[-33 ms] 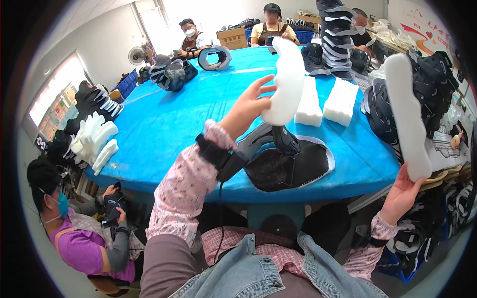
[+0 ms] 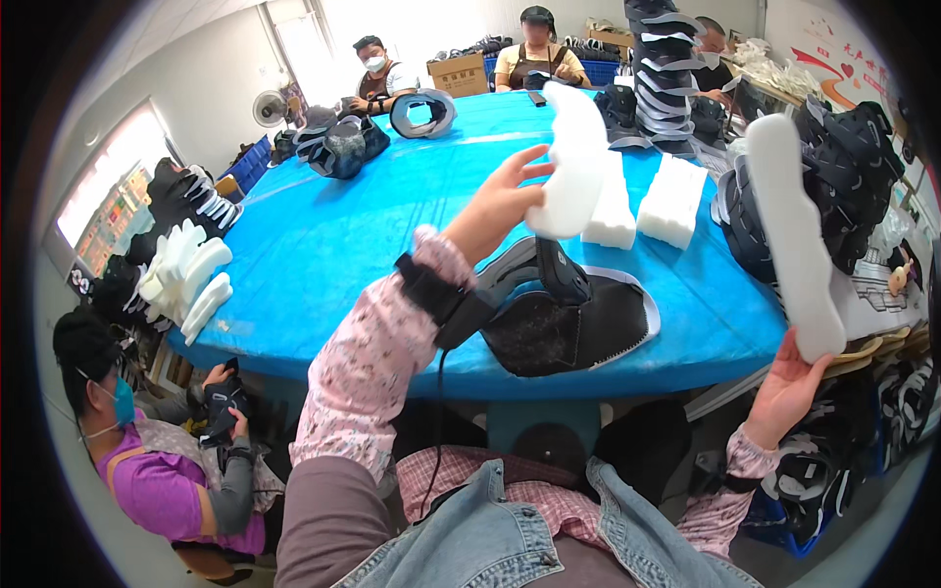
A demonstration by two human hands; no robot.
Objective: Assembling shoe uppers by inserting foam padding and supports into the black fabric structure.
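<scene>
A curved white foam piece with a wavy edge point(image 2: 571, 167) stands upright in my left hand point(image 2: 502, 204), pinched between thumb and fingers over the table's middle. Off to the right, past the table's edge, my right hand point(image 2: 782, 390) grips the lower end of a long white foam strip point(image 2: 787, 225), also with a wavy side. Below my left hand a black sewn fabric piece point(image 2: 573, 328) lies at the near table edge, with a pale stitched border and a grey padded part folded up. Two white foam blocks point(image 2: 671, 201) lie behind it, one partly hidden by the held foam.
Blue sheeting covers the table point(image 2: 304, 260). White foam pieces point(image 2: 186, 269) are heaped at its left edge. Black padded pieces point(image 2: 662, 83) rise in a tall stack at the back right, with more point(image 2: 833, 186) at the right. A co-worker point(image 2: 162, 441) sits at left; others sit beyond.
The foam in my left hand has shifted slightly right and down. The strip in my right hand has moved a little left and down. Both hands keep their hold.
</scene>
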